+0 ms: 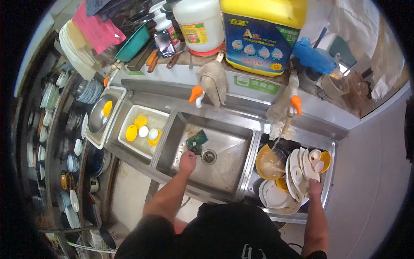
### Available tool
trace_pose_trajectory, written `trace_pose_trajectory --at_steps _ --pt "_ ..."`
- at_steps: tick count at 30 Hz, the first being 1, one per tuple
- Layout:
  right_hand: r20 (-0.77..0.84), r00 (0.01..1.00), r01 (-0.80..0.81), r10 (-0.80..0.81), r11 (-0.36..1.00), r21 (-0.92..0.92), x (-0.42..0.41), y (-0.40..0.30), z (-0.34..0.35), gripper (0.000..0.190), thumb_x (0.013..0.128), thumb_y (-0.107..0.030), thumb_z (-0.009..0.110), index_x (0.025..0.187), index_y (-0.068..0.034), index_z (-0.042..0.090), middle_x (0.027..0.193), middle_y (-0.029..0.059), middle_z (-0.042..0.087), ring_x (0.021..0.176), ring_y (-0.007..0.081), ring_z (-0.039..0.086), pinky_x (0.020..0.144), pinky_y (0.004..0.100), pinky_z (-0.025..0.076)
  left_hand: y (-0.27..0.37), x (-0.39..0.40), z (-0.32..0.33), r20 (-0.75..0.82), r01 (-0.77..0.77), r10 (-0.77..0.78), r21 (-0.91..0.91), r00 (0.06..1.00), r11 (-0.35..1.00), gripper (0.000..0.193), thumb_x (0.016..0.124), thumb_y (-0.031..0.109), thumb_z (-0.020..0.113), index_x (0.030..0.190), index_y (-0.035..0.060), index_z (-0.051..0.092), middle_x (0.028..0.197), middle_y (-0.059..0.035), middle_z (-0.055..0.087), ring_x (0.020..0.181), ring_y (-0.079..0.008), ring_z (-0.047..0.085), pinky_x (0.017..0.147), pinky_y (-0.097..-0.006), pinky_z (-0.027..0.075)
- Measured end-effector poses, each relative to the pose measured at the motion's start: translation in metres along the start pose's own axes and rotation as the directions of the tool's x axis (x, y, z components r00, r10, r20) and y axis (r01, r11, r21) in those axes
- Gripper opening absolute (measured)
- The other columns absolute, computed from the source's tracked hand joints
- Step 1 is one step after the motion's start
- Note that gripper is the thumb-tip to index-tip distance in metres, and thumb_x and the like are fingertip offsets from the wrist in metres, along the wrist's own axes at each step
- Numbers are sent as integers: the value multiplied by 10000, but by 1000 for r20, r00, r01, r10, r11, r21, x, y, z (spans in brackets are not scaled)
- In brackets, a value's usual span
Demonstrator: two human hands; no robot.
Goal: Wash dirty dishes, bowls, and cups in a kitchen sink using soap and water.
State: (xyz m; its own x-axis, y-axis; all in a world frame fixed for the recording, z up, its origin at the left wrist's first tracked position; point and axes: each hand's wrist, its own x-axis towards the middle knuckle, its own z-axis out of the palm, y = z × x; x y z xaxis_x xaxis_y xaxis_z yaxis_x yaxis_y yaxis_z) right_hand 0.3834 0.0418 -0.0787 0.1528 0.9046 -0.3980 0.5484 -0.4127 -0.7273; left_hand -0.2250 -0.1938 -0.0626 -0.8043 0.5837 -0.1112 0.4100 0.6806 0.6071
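Observation:
My left hand (187, 163) is low over the left side of the middle steel sink (226, 176), its fingers curled. Just beyond the fingertips lies a dark scouring pad (195, 149), against a green-and-yellow sponge (199, 138); whether I grip the pad is unclear. In the right sink, my right hand (314, 188) holds the near edge of a white plate (308, 163), one of several standing on edge and leaning together. Water from a tap runs into a yellow bowl (269, 163) left of them. Flat white plates (275, 196) lie nearer me.
Small white cups (315, 156) and a yellow bowl (324, 162) rest behind the plates. A white basin (124, 142) on the left holds yellow and white dishes. Orange-handled taps (196, 94) jut over the sinks. A yellow detergent jug (262, 39) stands on the ledge. Shelves of dishes (72, 163) line the left.

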Motion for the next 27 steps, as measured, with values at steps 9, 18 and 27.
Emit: trace_pose_trajectory --at_steps 9,18,27 --pt "-110 983 92 -149 907 -412 73 96 -9 322 743 -175 616 993 27 627 928 222 663 909 369 643 777 437 512 -40 -28 -4 107 110 -124 131 987 985 216 823 232 605 909 38 647 873 -164 665 839 -324 640 767 -397 497" --pt "-75 975 -215 211 976 -39 74 53 -34 311 728 -183 671 960 23 640 813 115 680 738 241 655 671 369 520 -22 -42 11 199 72 -134 289 971 954 219 820 218 595 888 23 668 824 -179 682 800 -323 669 743 -383 515" --pt "-22 994 79 -105 859 -506 121 31 -4 367 796 -285 646 1021 5 652 942 210 683 890 335 669 797 403 521 -6 -64 3 235 10 -69 244 970 970 212 829 215 596 906 30 666 851 -177 681 820 -337 663 758 -393 513"
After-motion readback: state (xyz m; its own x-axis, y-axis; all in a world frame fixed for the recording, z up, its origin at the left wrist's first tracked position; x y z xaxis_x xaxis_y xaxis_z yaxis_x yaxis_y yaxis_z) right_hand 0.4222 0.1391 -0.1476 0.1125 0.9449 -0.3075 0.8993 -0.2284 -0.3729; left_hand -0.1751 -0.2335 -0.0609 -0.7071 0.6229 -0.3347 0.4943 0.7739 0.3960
